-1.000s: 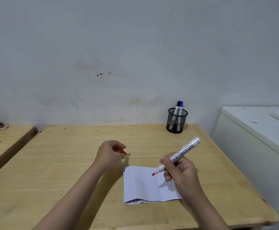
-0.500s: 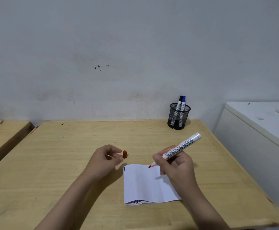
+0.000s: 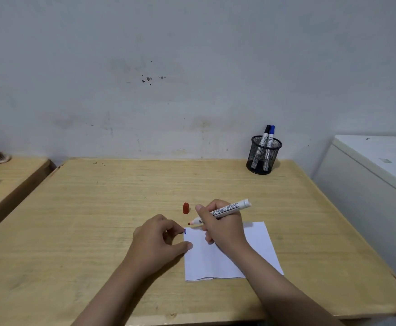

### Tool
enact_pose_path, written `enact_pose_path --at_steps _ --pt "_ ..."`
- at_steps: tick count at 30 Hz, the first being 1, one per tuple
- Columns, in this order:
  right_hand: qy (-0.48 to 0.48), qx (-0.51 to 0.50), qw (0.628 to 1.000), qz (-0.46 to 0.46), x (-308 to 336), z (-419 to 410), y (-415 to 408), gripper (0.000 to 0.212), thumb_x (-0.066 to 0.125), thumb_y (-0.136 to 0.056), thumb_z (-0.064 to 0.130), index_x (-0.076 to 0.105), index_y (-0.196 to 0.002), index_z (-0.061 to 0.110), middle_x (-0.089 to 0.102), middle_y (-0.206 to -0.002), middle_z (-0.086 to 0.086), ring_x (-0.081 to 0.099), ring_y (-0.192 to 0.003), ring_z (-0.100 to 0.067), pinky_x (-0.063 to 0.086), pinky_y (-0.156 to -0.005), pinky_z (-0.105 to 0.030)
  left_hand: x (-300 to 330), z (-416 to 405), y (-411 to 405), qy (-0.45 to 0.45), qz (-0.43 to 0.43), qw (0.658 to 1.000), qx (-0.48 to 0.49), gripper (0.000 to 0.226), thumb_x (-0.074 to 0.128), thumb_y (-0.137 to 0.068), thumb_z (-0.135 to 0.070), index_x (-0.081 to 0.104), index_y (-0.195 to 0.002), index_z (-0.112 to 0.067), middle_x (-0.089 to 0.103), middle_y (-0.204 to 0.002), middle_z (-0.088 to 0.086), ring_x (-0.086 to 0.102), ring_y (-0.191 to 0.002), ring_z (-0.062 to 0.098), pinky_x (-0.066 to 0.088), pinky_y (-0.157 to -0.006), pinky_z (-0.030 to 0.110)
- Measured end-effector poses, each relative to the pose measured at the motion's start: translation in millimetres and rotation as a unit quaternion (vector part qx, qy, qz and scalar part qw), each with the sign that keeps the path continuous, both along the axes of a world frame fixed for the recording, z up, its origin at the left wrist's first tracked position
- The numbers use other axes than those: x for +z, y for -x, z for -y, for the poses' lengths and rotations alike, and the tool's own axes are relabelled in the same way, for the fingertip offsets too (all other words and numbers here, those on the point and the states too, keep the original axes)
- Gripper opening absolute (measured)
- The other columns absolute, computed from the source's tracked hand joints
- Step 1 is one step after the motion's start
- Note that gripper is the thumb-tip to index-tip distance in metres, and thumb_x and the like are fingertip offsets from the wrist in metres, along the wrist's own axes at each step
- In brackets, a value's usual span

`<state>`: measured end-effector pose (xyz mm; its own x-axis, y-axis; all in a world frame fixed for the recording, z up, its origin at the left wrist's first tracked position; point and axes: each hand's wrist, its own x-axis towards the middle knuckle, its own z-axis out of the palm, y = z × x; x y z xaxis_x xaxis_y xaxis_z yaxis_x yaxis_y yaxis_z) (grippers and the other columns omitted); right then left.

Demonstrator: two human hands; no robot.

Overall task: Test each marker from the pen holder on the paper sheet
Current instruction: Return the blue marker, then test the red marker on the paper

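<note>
Right hand [image 3: 224, 228]: fingers closed around uncapped white red-tipped board marker [image 3: 225, 210], tip at far-left corner of white paper sheet [image 3: 258, 248].
Left hand [image 3: 159, 241]: fingers loosely curled, nothing held; thumb laid on sheet's left edge.
Red cap [image 3: 185, 208]: upright on tabletop.

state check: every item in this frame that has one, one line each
red marker: uncapped, held in right hand, tip near the sheet's top left corner
red cap: off, standing on the table
paper sheet: flat on table, short blue mark at top left corner
left hand: empty, thumb at the sheet's left edge
pen holder: upright, holding two capped markers, one black, one blue
</note>
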<state>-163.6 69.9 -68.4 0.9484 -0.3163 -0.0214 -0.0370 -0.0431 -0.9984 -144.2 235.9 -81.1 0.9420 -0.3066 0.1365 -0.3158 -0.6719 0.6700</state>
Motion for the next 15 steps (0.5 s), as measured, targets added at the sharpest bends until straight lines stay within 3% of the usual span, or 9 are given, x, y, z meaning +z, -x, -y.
enact_pose_path --at_steps 4,11,15 --pt "0.019 -0.006 1.000 0.006 -5.5 -1.0 1.5 0.032 0.073 -0.079 0.020 0.053 -0.059 0.005 0.061 -0.046 -0.001 0.056 -0.039 -0.012 0.040 -0.038 -0.023 -3.7 -1.9 0.0 0.006 0.013 1.000 -0.008 0.033 0.067 -0.052 -0.059 0.067 -0.076 -0.038 0.060 -0.075 -0.009 0.055 -0.069 0.003 0.049 -0.073 0.037" --pt "0.057 0.025 0.998 0.019 -7.3 -2.0 4.2 0.032 0.073 -0.079 0.016 0.056 -0.068 -0.009 0.065 -0.064 -0.025 0.064 -0.048 -0.004 0.043 -0.039 -0.024 -7.0 -2.8 -1.4 0.006 0.021 1.000 -0.013 0.037 0.062 -0.052 -0.064 0.070 -0.077 -0.038 0.057 -0.072 -0.013 0.054 -0.071 0.003 0.048 -0.074 0.038" --pt "0.063 0.032 0.997 0.009 -9.3 -1.8 2.3 0.029 0.075 -0.077 0.020 0.060 -0.066 -0.002 0.065 -0.055 -0.004 0.061 -0.049 -0.008 0.044 -0.042 -0.024 -7.6 -4.2 -2.2 -0.001 0.024 1.000 -0.019 0.037 0.062 -0.054 -0.064 0.071 -0.078 -0.037 0.056 -0.072 -0.013 0.055 -0.072 0.002 0.049 -0.076 0.040"
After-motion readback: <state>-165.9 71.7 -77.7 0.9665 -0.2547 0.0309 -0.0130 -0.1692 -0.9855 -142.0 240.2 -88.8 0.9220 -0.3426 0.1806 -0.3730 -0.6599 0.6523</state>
